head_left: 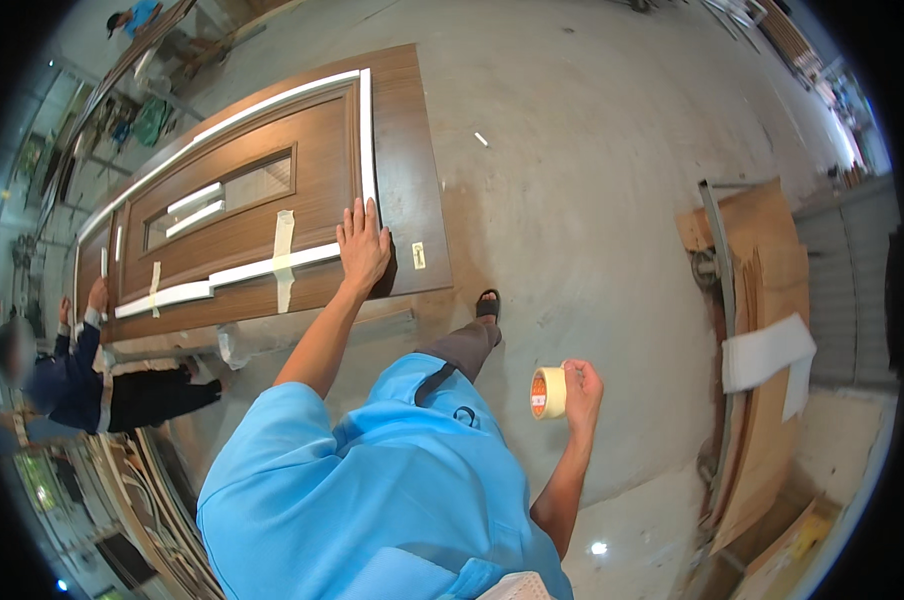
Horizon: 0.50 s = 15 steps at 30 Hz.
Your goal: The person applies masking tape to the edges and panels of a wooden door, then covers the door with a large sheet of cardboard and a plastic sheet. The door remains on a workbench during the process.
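Note:
My left hand (363, 246) lies flat on the near right corner of a brown door panel (419, 180), fingers stretched out over the meeting ends of the white strips. One white strip (368, 135) runs up the panel's right side, another (277, 264) along its near side. A length of pale masking tape (285, 262) crosses the near strip. Out to the right, above the floor, my right hand (583, 392) grips a roll of masking tape (549, 394) by its edge. A narrow glazed opening (257, 190) with two short white pieces sits mid-panel.
A co-worker in dark clothes (67, 385) stands at the panel's left end with a hand on it. Another person in blue (142, 14) is far left. On the right stands a rack with brown cardboard sheets (762, 300) and white foam (769, 355). A white scrap (482, 139) lies on the floor.

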Available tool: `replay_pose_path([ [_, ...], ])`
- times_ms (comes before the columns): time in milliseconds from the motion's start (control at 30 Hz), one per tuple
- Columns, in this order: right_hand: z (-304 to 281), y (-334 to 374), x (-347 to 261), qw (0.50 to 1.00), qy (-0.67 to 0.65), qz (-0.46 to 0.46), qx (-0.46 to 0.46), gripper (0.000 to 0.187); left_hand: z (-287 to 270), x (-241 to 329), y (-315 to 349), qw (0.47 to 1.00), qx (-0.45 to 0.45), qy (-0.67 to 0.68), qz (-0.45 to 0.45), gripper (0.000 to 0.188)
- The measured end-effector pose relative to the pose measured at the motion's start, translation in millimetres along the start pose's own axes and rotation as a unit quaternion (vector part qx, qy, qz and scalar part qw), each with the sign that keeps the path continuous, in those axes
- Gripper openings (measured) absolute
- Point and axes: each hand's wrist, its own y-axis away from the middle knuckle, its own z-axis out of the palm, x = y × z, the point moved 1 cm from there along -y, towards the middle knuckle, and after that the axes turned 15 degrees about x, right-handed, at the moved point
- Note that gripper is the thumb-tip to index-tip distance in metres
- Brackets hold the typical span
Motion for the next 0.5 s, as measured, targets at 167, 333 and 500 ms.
replay_pose_path([
  [167,-5.5,-76.7,-24.1,0.996,0.081,0.003,-0.025,0.021,-8.4,2.3,-13.6,0.989,0.046,0.099,-0.104,0.076],
  [333,-6.6,-169.0,-62.4,0.992,0.098,-0.001,-0.085,0.018,-33.3,-9.9,-53.8,0.961,0.197,0.114,-0.159,0.041],
  [500,31.8,-251.6,-109.8,0.977,0.111,-0.029,-0.180,0.016,-24.6,44.9,-59.5,0.986,0.117,0.057,-0.109,0.043],
])
